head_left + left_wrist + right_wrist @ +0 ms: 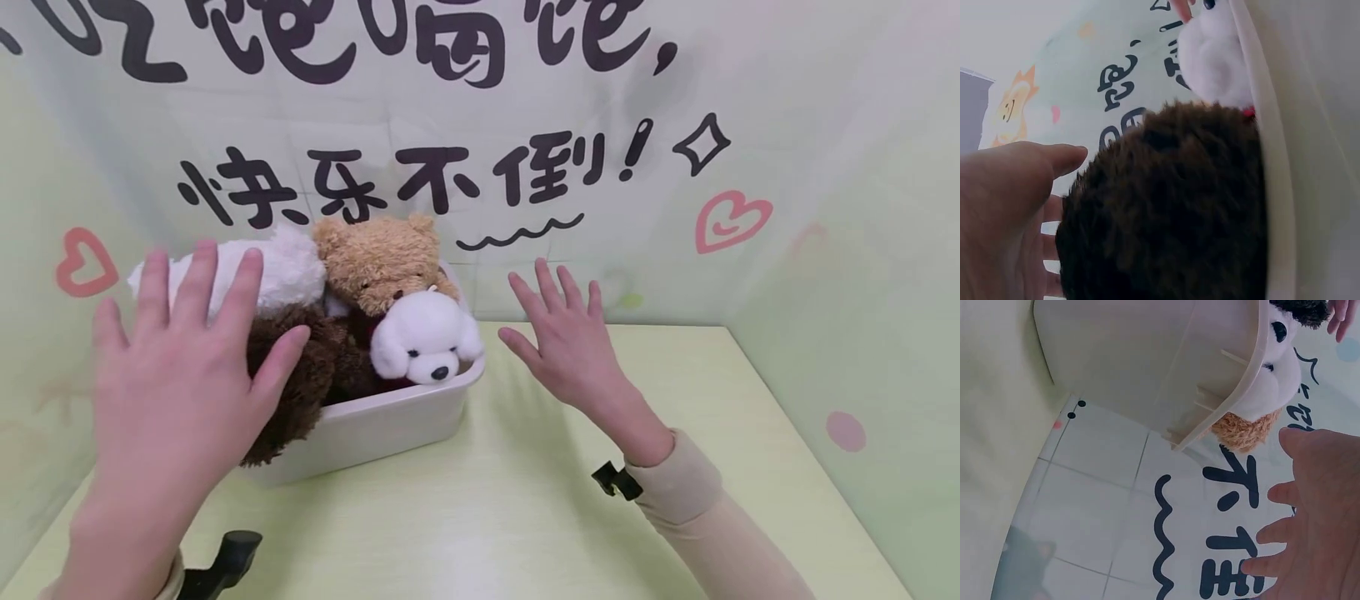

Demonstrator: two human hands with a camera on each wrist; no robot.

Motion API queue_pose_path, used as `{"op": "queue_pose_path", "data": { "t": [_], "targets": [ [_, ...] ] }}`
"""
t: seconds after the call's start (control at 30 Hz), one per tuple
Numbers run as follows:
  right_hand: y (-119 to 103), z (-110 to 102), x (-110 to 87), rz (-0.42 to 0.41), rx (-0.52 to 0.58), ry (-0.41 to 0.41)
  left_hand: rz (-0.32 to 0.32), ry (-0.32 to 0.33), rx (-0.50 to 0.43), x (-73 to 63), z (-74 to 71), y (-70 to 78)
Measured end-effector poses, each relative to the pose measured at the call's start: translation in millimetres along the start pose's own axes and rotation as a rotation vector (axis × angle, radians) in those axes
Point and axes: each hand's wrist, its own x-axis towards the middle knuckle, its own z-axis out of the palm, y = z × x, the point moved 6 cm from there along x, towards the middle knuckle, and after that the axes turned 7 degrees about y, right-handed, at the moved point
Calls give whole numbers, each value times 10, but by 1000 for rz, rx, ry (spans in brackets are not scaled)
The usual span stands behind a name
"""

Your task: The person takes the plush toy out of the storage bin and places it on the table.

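Note:
A white plastic bin (390, 425) on the tabletop is filled with plush toys. A tan teddy bear (382, 258) sits at its back, and a white plush dog (427, 337) leans its chin on the front right rim. Dark brown shaggy plush (300, 367) bulges over the front left, beside a fluffy white plush (288, 267). Spread fingers and all, my left hand (176, 392) hovers over the bin's left side, hiding part of the brown plush (1166, 206). To the right of the bin, my right hand (566, 342) is raised above the table, fingers spread and holding nothing.
A pale yellow-green table (675, 392) carries the bin. Behind it stands a wall (420, 117) with large black lettering and pink hearts, and side walls rise at left and right. A black strap piece (617, 481) shows at my right cuff.

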Motion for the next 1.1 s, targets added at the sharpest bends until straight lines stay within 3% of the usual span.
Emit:
{"op": "queue_pose_path", "data": {
  "t": [0.1,0.23,0.37,0.47,0.57,0.67,0.93,1.1],
  "targets": [
    [-83,26,13,-51,34,8,29,125,-8,-108,-44,-61],
    [-179,48,13,-155,101,32,99,360,-25,-242,-62,-82],
    [-271,75,8,-264,191,71,98,494,-45,-344,-33,-154],
    [-356,84,15,-378,278,113,79,519,-79,-401,12,-217],
    [-456,101,25,-500,348,147,54,504,-148,-446,83,-278],
    [-548,139,47,-569,374,151,4,482,-237,-489,175,-338],
    [-695,290,97,-600,361,112,-147,447,-500,-586,358,-470],
    [-738,324,91,-617,355,171,-194,507,-596,-600,424,-502]
  ]
}}
